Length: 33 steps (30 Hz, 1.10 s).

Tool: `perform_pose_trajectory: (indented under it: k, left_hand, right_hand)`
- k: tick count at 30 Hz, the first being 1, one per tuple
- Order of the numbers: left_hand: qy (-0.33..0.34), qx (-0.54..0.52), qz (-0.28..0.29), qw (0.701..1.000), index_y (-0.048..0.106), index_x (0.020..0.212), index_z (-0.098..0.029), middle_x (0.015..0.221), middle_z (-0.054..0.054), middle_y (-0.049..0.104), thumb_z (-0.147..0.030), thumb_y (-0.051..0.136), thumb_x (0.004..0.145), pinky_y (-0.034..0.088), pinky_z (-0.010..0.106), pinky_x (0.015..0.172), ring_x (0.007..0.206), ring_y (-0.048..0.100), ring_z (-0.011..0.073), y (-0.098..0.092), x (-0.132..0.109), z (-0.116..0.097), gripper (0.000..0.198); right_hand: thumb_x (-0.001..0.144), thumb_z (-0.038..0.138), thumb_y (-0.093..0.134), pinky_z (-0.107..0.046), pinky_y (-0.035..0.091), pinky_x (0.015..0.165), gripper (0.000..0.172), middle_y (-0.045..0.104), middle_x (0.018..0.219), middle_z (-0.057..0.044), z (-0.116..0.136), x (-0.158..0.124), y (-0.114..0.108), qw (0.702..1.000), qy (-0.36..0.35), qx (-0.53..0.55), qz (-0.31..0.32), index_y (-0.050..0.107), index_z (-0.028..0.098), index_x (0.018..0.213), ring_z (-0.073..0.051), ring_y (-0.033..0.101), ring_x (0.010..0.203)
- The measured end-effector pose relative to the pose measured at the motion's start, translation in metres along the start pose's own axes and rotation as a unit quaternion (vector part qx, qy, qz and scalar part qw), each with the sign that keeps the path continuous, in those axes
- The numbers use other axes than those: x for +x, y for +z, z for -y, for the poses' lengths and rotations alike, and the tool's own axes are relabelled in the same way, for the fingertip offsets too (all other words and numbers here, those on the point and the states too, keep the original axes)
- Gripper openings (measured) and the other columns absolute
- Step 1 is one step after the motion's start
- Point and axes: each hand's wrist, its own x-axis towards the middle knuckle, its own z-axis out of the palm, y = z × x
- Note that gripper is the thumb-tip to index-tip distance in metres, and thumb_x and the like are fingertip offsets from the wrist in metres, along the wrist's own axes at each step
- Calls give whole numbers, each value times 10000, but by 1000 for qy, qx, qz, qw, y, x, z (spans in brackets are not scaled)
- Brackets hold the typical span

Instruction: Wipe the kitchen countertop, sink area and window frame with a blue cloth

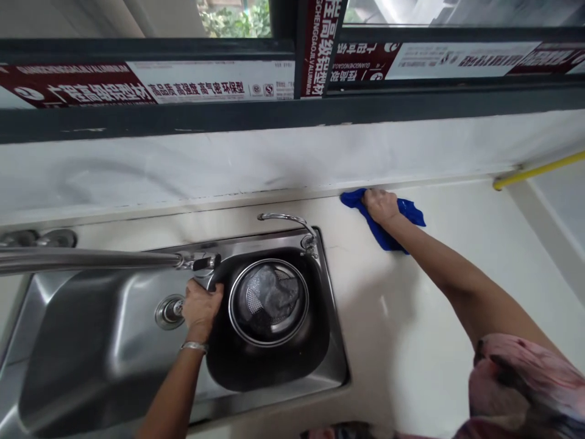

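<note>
My right hand (381,206) is closed on a blue cloth (388,239), pressing it against the pale countertop (365,305) close to the wall. Parts of the cloth spread out on both sides of the fist. My left hand (201,310) grips the divider between the two basins of the steel sink (336,360), its fingers bent over the edge. Beside it, in the right basin, sits a round metal colander (269,342) with a wet grey cloth (274,292) inside.
A large faucet (105,260) reaches over the left basin, near its drain (170,311). A thin curved tap (292,218) rises at the sink's back right corner. Behind runs a dark window frame (183,119); a yellow pipe (539,171) is at the right.
</note>
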Motion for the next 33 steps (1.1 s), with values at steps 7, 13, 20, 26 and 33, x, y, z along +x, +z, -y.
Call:
perform_pose_trajectory:
  k: [7, 13, 20, 26, 33]
  left_hand:
    - [-2, -3, -7, 1000, 486, 1331, -144, 1248, 242, 702, -581, 555, 910, 559, 508, 918, 1112, 714, 418, 3, 0, 3, 611]
    - [-4, -14, 4, 1000, 493, 1331, -138, 1276, 255, 695, -582, 546, 908, 553, 506, 913, 1118, 713, 426, 1, 0, 1, 616]
    - [-4, -44, 22, 999, 507, 1329, -124, 1263, 277, 706, -559, 555, 905, 535, 521, 942, 1135, 705, 446, -5, -1, 1, 609]
    - [4, -57, 26, 998, 491, 1354, -99, 1261, 305, 694, -556, 546, 912, 533, 536, 945, 1128, 708, 454, -3, 2, 4, 639]
    - [4, -53, 30, 998, 494, 1342, -111, 1235, 284, 696, -542, 519, 920, 551, 544, 906, 1073, 727, 447, -7, -3, 0, 604]
  right_hand:
    - [1062, 149, 299, -351, 374, 738, 427, 695, 1128, -244, 119, 13, -21, 988, -146, 56, -13, 707, 80, 1169, -310, 600, 995]
    - [1056, 105, 304, -371, 467, 785, 444, 726, 1125, -237, 195, 19, -45, 979, -190, 75, -3, 718, 91, 1217, -312, 660, 1021]
    - [1083, 187, 341, -345, 453, 761, 411, 739, 1146, -230, 186, 18, -48, 980, -174, 98, -6, 728, 102, 1191, -304, 679, 1029]
    - [1109, 352, 359, -311, 399, 724, 416, 734, 1168, -214, 101, 4, -25, 997, -38, 69, -7, 688, 117, 1206, -283, 675, 1016]
    - [1080, 495, 423, -369, 470, 788, 480, 741, 1161, -245, -15, -18, -8, 979, 179, 81, 50, 667, 110, 1230, -333, 712, 1023]
